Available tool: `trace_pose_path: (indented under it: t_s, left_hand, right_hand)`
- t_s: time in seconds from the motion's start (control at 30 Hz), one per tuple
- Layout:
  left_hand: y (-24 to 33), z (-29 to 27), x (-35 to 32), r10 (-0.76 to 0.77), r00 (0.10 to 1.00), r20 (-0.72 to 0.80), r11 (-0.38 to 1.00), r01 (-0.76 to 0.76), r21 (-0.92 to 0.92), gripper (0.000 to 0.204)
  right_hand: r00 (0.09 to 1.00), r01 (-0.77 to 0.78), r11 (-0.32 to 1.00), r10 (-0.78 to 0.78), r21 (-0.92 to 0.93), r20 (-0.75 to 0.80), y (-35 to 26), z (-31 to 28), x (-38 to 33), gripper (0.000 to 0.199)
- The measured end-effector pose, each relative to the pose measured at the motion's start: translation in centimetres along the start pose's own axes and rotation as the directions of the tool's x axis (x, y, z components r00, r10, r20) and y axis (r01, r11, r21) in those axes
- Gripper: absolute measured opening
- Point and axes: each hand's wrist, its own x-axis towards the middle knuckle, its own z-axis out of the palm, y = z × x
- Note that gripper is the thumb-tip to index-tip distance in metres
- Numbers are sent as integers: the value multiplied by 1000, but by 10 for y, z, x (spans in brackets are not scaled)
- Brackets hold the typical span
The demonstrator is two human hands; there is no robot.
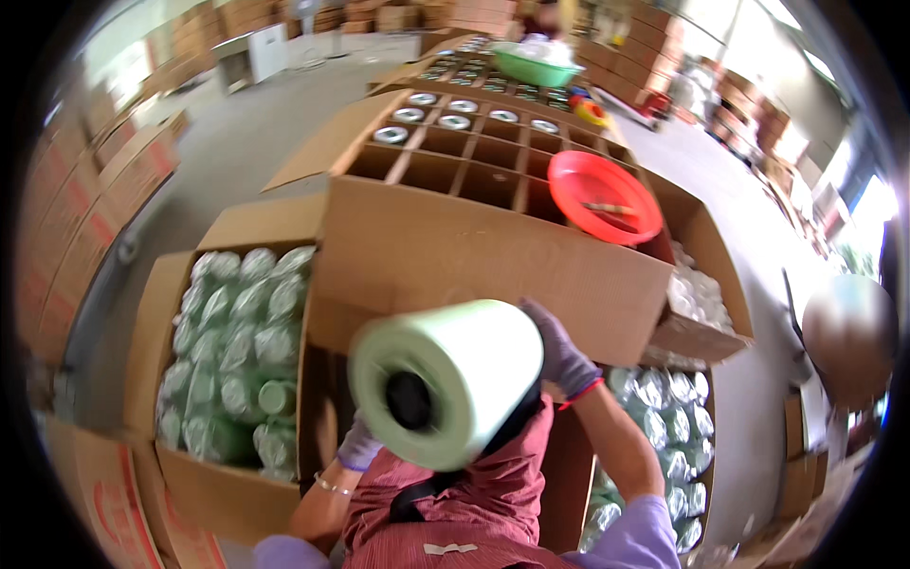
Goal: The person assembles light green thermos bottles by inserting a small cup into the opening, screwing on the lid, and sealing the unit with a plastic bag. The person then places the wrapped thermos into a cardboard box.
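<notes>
A large pale green cylinder (474,370) with a dark round hole in its near end is held tilted in front of my body. Motion smears its near end. My right hand (561,353), in a greyish-purple glove, grips its far right end. At its lower left is my left hand (358,446), gloved too and mostly hidden behind the cylinder, supporting it. Left of it, an open carton (227,488) holds several green bottle-like pieces (248,346) in clear plastic. Similar wrapped pieces (675,427) fill a carton by my right forearm.
Straight ahead stands a tall carton (474,251) with cardboard compartments, several holding silver-topped pieces (455,121). A red basin (607,197) rests on its right corner. Farther back are a green basin (536,68) and a person. Stacked cartons (104,209) line the left side.
</notes>
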Motion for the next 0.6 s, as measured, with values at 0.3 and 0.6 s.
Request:
trace_pose_path:
  t_s: [0.3,0.6]
  left_hand:
    - [4,-4,-42,-206,811,548,-589,-550,593,74]
    - [141,-176,-166,915,403,-21,-191,478,857,39]
  right_hand:
    - [911,360,582,-50,-729,410,11,-16,4,53]
    - [509,861,191,-353,-472,785,6,133,-78,33]
